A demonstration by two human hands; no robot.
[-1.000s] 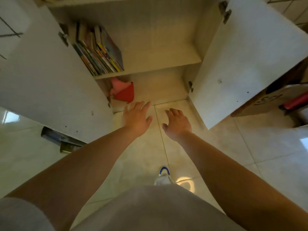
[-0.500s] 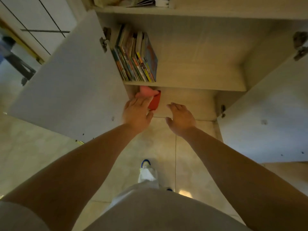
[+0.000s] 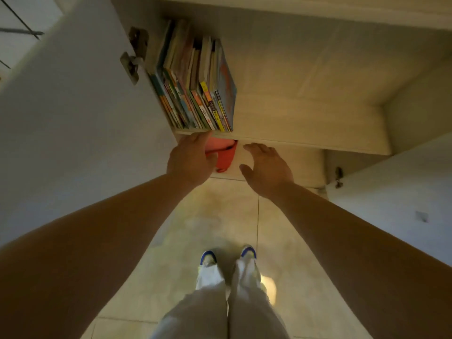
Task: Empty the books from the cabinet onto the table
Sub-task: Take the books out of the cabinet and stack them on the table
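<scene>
Cabinet shelf (image 3: 305,123), pale wood: row of books (image 3: 195,79) upright at left end. Lower compartment: red-pink item (image 3: 223,155), identity unclear.

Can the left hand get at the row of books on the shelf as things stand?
Probably yes: the left hand is open just below the shelf edge, both doors stand open, and nothing blocks the books right above it.

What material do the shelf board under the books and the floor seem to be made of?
Shelf board: likely laminated wood board, matte pale beige; faint printed grain lines and a flat banded front edge suggest it.
Floor: apparently glazed ceramic or stone tile, glossy cream; thin grout lines and a bright light reflection show.
</scene>
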